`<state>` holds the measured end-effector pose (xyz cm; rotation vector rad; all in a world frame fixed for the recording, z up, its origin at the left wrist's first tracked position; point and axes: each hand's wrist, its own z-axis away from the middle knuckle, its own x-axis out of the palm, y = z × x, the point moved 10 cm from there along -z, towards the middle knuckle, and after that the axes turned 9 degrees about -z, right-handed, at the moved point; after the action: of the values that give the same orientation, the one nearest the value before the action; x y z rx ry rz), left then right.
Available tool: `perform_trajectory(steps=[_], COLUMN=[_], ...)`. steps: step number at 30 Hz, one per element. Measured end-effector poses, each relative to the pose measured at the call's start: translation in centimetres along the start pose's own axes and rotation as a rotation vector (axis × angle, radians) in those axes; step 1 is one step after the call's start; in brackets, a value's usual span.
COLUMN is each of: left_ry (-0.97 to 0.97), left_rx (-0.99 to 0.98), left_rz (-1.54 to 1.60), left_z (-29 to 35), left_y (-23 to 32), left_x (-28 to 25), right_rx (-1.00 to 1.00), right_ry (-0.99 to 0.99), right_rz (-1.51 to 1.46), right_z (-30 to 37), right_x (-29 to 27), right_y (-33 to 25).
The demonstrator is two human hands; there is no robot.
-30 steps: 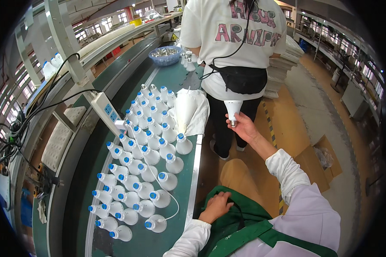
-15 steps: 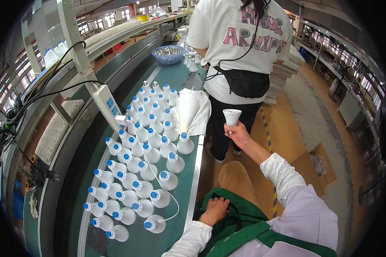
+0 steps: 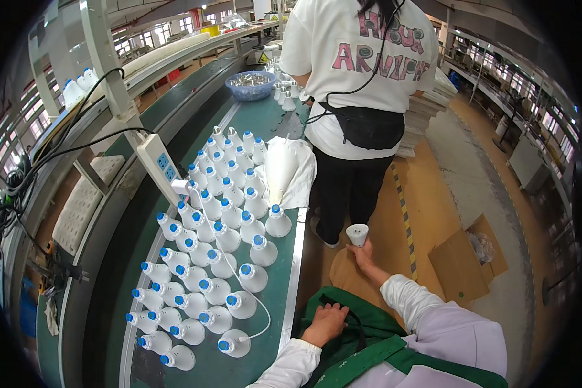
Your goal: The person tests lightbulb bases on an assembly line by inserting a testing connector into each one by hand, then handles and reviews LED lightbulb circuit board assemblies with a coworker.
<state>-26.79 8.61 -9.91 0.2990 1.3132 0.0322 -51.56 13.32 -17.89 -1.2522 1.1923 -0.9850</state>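
Observation:
My right hand (image 3: 363, 253) grips a white cone-shaped cup (image 3: 357, 234), wide mouth up, with small dark marks inside it; this looks like a lamp housing. It is held beyond my knee, right of the bench. My left hand (image 3: 327, 324) lies on my green apron (image 3: 368, 352) beside a black strap (image 3: 354, 322), its fingers loosely bent and slightly apart. To the left, several rows of white flared housings with blue tops (image 3: 215, 290) stand on the green bench (image 3: 271, 330). A white cone-shaped bag (image 3: 280, 165) lies on a white cloth (image 3: 307, 174) at their far right.
A person (image 3: 362, 84) in a white top stands ahead by the bench. A blue basket (image 3: 250, 89) of metal parts sits at the far end. A power strip (image 3: 159, 163) with cables hangs at the left; a thin white cord crosses the housings. An open carton (image 3: 459, 268) rests on the floor.
My right hand has come down and closer to me with the white housing, whose mouth now tips more toward me. My left hand has shifted slightly on the apron.

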Motion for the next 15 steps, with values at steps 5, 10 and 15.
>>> perform_trajectory(steps=[5,10,15], left_ry=[0.003,-0.028,-0.035], left_rx=[0.045,0.034,0.053], left_rz=[0.016,0.010,0.032], left_z=[0.5,0.6,0.8], left_y=[0.7,0.7,1.0], left_x=[-0.3,-0.4,-0.3], right_rx=[-0.023,-0.006,-0.011], right_ry=[0.043,0.047,0.056], right_rz=[0.022,0.008,-0.004], right_z=[0.4,1.0,0.9], right_x=[0.4,0.4,0.3], right_y=[-0.8,-2.4,-2.2])
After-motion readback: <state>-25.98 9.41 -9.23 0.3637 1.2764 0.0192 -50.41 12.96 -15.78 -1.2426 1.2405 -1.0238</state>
